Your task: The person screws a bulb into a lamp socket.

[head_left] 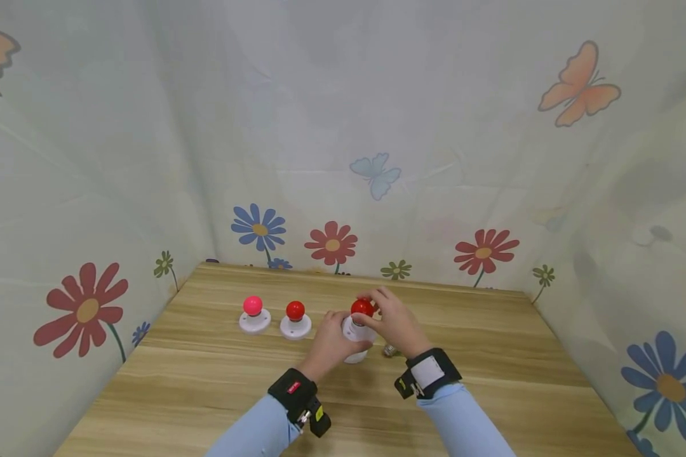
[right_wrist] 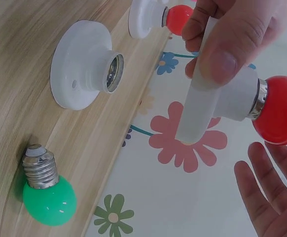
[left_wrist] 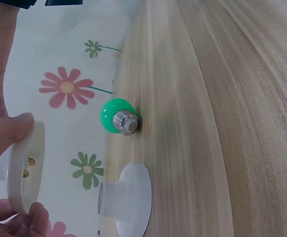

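My left hand (head_left: 331,343) grips a white lamp socket (right_wrist: 205,98) by its round base, raised above the wooden table. A red bulb (right_wrist: 280,109) sits in that socket, a strip of its metal collar showing at the socket's mouth. Around the bulb curl the thumb and fingers of my right hand (head_left: 399,325); other fingers are spread in the right wrist view. The underside of the held base (left_wrist: 35,165) faces the left wrist camera. Below stands a second white socket (right_wrist: 79,64) with nothing in its mouth. Beside it a green bulb (right_wrist: 50,200) lies on its side.
To the left on the table (head_left: 206,374) stand two more sockets, one with a pink bulb (head_left: 253,305) and one with a red bulb (head_left: 295,310). A flower-printed curtain (head_left: 297,158) hangs behind and along both sides.
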Tool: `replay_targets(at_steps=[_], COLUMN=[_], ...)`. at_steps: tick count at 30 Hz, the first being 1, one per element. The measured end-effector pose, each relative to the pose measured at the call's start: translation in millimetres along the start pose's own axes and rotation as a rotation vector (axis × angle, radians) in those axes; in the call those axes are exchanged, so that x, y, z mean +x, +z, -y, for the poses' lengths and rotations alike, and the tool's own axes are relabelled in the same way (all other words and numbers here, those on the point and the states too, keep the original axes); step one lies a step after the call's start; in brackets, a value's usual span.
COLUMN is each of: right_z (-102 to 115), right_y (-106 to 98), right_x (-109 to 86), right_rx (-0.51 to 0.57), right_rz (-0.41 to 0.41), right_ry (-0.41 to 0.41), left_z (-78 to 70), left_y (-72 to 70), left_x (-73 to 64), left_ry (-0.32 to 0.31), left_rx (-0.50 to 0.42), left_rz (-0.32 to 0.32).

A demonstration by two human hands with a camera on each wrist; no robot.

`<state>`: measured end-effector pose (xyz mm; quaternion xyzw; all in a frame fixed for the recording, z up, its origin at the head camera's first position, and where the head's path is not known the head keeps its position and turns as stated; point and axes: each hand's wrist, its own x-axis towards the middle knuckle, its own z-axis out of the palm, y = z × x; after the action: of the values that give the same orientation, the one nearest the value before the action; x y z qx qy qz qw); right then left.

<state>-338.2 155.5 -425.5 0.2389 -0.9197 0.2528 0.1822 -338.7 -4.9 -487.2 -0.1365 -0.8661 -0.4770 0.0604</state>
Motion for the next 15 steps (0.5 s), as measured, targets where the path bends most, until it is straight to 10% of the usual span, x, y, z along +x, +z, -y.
replay_targets(at_steps=[15], right_z=[-7.5], right_y=[-6.2], right_x=[-0.6], right_rx=[0.238], right_rz=[0.135], right_ry=[-0.156], left_z=[4.1], left_y=[-0.1], left_x=[0.4], left_ry=[0.015], left_rx=[-0.014], left_rz=[-0.011])
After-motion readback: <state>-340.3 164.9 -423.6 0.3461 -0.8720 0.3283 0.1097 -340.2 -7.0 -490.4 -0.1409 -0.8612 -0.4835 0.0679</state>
